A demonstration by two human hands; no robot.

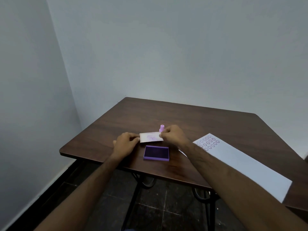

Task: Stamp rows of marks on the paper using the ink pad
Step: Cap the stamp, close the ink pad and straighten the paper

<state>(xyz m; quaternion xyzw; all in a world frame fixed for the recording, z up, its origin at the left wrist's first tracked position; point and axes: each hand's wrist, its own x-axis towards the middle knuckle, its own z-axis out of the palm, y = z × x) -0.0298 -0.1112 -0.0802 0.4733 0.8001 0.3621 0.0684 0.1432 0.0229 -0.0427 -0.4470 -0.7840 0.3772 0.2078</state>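
An open purple ink pad (156, 153) with a dark inked face lies near the table's front edge. Just behind it, my left hand (125, 144) and my right hand (173, 135) hold the two ends of its white, ink-stained lid (150, 137) slightly above the table. A pink stamp (161, 128) stands upright right behind the lid, partly hidden by my right hand. To the right lies a long white paper (241, 164) with three rows of round purple marks at its far end.
The dark wooden table (183, 114) stands in a corner, with grey walls to the left and behind. Black metal legs and a dark tiled floor show under the front edge. A second table edge (298, 204) shows at the lower right.
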